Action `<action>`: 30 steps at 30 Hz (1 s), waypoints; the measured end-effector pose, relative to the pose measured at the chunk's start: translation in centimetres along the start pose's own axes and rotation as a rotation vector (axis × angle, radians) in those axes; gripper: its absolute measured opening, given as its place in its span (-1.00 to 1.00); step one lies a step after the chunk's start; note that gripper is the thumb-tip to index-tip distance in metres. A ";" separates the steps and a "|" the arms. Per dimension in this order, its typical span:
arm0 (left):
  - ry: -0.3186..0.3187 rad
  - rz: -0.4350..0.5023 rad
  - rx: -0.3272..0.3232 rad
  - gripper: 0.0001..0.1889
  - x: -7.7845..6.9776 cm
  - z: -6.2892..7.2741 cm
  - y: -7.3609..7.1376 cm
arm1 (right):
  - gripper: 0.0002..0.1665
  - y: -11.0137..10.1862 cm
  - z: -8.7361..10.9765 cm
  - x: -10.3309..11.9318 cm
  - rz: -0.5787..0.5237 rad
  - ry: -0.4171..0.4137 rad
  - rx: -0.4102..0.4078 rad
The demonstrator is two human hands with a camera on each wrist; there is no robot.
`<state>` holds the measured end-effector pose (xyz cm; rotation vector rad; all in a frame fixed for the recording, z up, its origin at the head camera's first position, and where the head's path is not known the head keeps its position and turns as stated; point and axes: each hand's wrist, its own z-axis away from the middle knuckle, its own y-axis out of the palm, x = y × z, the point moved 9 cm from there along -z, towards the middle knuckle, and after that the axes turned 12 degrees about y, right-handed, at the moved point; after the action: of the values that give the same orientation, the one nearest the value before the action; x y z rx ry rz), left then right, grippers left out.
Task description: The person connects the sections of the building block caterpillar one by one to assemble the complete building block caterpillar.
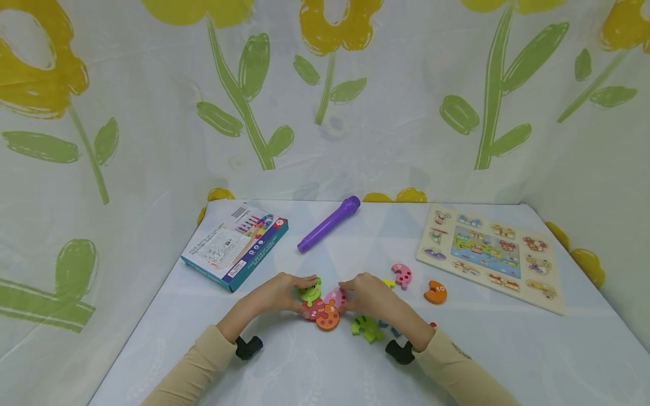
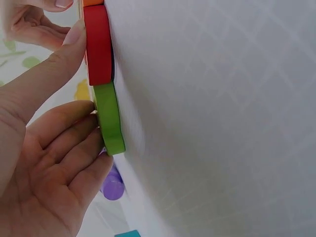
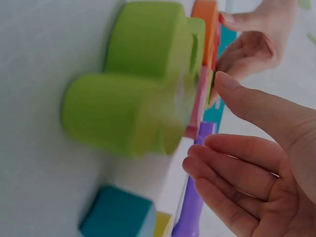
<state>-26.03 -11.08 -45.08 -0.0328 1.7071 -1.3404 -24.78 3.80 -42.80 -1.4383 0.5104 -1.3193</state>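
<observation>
A row of joined number puzzle pieces lies on the table between both hands: a green smiling head [image 1: 311, 292], a red 2 piece [image 1: 313, 309], an orange 3 piece [image 1: 328, 320] and a pink 4 piece [image 1: 334, 297]. My left hand [image 1: 278, 293] holds the head end, its thumb against the red edge and its fingertips along the green edge [image 2: 109, 118]. From the other side my right hand [image 1: 374, 297] pinches the pink piece between thumb and fingers. Close by the right wrist lie a striped green piece [image 1: 367, 329] and a blue piece [image 1: 390, 327].
Beyond the right hand are a pink piece [image 1: 403, 275], a yellow piece [image 1: 389, 283] and an orange 10 piece [image 1: 435, 292]. A wooden picture puzzle board [image 1: 426, 237] lies at right. Farther back lie a purple microphone-shaped stick [image 1: 329, 224] and a flat box [image 1: 223, 248].
</observation>
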 end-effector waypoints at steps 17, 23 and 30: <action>-0.079 0.029 -0.005 -0.26 0.4 0.1 0.3 | -0.36 -2.7 2.1 -2.9 -0.094 0.057 0.015; -0.077 0.042 -0.007 -0.25 0.3 0.3 0.3 | -0.33 -4.8 2.8 -4.1 -0.082 -0.010 0.022; -0.062 0.055 -0.016 -0.24 0.3 0.3 0.3 | -0.42 -5.4 3.0 -5.6 -0.049 0.035 0.037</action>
<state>-25.85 -11.35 -45.46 -0.0360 1.6552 -1.2720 -25.58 11.64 -39.98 -1.4073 0.4741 -1.3885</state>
